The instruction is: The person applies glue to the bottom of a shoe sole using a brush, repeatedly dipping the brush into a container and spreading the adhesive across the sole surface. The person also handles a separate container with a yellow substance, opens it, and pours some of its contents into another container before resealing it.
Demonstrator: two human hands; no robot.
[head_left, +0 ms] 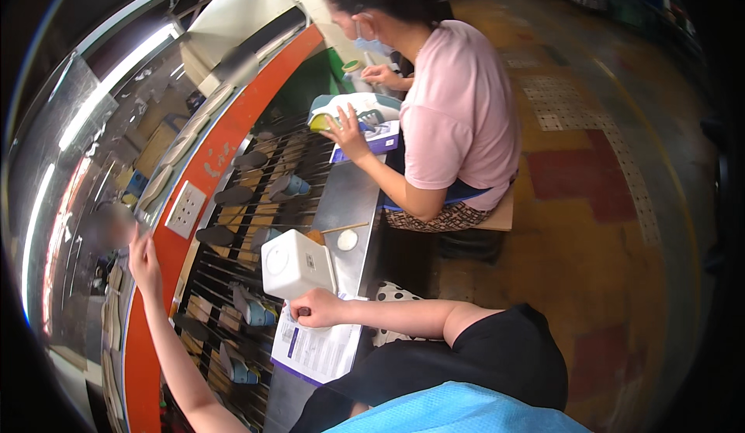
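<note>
My left hand [144, 268] is raised at the orange rail [140, 355], beside the pale shoe soles [115, 297] lined up behind it. Its fingers stretch upward, and I see nothing held in them. My right hand [320, 309] is closed in a fist around a brown, round-ended handle [304, 311]; the rest of that tool is hidden. Below this fist lies a printed sheet [318, 353] with a purple edge, on the metal ledge. A white square tub [289, 261] stands just beyond my right hand, tilted toward the rods.
A conveyor of dark rods carries grey soles [233, 195] and blue-grey shoe uppers [252, 309]. On the ledge [341, 192] are a wooden stick [345, 227] and a white disc [347, 240]. Farther along, a seated co-worker [466, 115] holds a white-and-green sneaker [353, 107]. A socket panel [185, 209] sits on the rail.
</note>
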